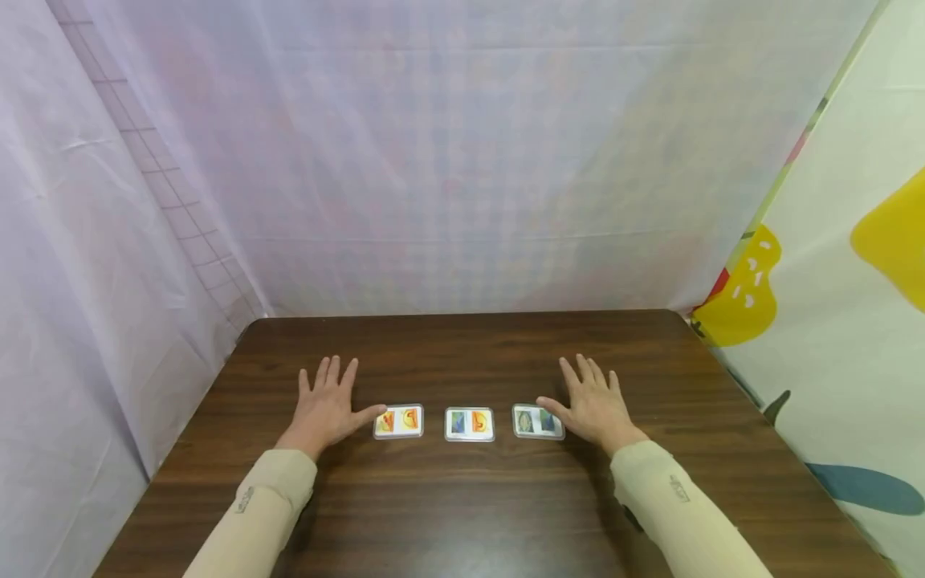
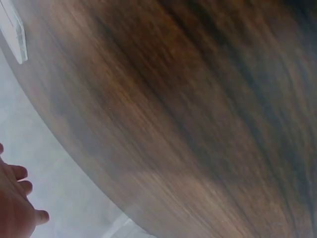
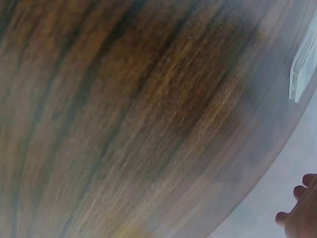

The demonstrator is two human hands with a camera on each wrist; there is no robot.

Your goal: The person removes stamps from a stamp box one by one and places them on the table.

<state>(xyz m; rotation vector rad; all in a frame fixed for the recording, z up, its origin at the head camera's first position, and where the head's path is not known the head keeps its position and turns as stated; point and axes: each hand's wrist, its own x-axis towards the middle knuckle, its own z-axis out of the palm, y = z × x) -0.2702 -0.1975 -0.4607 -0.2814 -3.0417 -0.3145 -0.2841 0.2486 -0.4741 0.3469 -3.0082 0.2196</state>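
Three small picture cards in clear cases lie in a row on the brown wood-grain table [image 1: 462, 498]. The left card [image 1: 398, 421] shows two orange pictures. On the middle card [image 1: 469, 425] there is a blue-green picture beside an orange one. Two dark green-blue pictures mark the right card [image 1: 538, 421]. My left hand [image 1: 327, 411] is spread with straight fingers, its thumb tip overlapping the left card's edge in the head view. Likewise spread, my right hand [image 1: 596, 404] has its thumb over the right card's upper part. Card-case edges show in the left wrist view [image 2: 15, 34] and the right wrist view [image 3: 303, 69].
A pale translucent curtain [image 1: 448, 160] hangs behind the table's far edge. White cloth [image 1: 79, 241] drapes along the left side. To the right is a white sheet [image 1: 831, 321] with yellow and blue printed shapes.
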